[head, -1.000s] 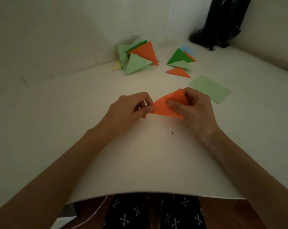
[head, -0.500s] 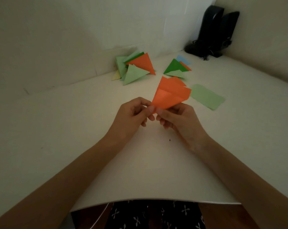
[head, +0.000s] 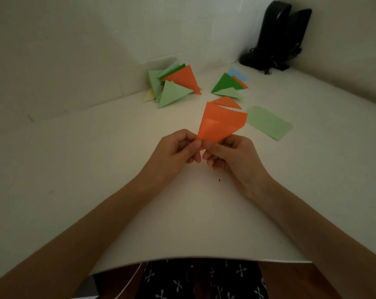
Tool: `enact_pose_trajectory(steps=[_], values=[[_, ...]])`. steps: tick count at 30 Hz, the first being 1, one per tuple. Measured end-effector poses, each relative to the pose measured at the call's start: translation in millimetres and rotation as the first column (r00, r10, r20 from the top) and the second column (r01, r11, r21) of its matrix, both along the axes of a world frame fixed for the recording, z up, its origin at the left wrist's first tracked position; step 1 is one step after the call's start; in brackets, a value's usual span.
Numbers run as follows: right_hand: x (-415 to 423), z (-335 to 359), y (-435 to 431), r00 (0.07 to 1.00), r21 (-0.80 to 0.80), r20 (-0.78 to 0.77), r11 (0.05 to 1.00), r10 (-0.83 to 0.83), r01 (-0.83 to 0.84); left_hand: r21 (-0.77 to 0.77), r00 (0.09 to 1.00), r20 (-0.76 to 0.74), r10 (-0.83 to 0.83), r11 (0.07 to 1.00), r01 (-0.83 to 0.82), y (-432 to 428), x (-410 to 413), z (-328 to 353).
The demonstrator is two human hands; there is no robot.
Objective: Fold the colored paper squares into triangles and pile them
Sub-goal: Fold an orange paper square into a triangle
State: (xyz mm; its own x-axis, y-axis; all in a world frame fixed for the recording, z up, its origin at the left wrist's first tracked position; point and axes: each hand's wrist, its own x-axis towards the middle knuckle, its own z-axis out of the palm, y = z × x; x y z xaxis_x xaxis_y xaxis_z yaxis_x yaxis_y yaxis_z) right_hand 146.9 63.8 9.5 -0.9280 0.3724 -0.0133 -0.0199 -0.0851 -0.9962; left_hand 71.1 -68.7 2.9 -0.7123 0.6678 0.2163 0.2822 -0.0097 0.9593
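An orange paper (head: 220, 124), folded and creased, stands up off the white table (head: 96, 158) between my two hands. My left hand (head: 174, 151) pinches its lower corner with thumb and forefinger, and my right hand (head: 230, 154) pinches the same corner from the other side. A pile of folded triangles (head: 174, 87), light green, dark green, orange and pale yellow, lies at the back by the wall. A smaller group of triangles (head: 227, 86) lies to its right, with one orange triangle (head: 225, 102) just in front of it.
A flat light green sheet (head: 269, 124) lies on the table to the right of the held paper. Two black speakers (head: 277, 33) with cables stand in the back right corner. The table's front edge (head: 193, 258) curves just above my lap.
The orange paper was pressed flat on the table a second ago; both hands have lifted it, and it now stands upright, pinched at its lower corner.
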Motion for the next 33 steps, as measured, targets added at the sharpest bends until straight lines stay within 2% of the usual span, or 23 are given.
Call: enact_pose_trajectory(steps=[5,13,16,19,22,25,28,33], values=[[-0.1,6.2,12.5,0.997,-0.11,-0.043,0.992,-0.064,0.059,0.005,0.999,0.016,-0.036,0.999,0.036,-0.8,-1.5,4.4],[0.1,10.2,28.9,0.988,-0.084,-0.045,0.986,-0.146,0.142,-0.035,0.998,0.061,-0.007,0.999,0.009,-3.4,-4.3,3.8],[1.2,11.1,31.2,0.999,-0.063,0.041,0.997,-0.035,0.038,-0.04,0.994,0.083,0.075,0.997,-0.072,-5.8,-10.3,3.1],[4.4,14.3,29.7,0.986,0.044,0.133,0.993,0.105,-0.111,0.035,0.964,0.153,0.216,0.974,-0.223,-10.8,-19.0,3.6],[3.8,14.2,24.6,0.998,0.107,0.05,0.994,0.03,-0.035,0.104,0.926,0.228,0.3,0.939,-0.329,-11.6,-19.6,4.3],[2.8,12.5,19.9,0.997,0.074,-0.049,0.995,-0.062,0.065,0.14,0.909,0.347,0.23,0.946,-0.293,-7.9,-11.7,8.2],[3.8,8.1,11.4,0.998,0.051,-0.055,0.998,-0.026,0.029,0.16,0.909,0.393,0.141,0.963,-0.219,-2.3,-3.6,10.3],[2.7,5.5,3.5,0.997,0.083,-0.063,0.996,0.035,-0.03,0.261,0.835,0.537,0.116,0.919,-0.295,-3.6,-5.4,13.6]])
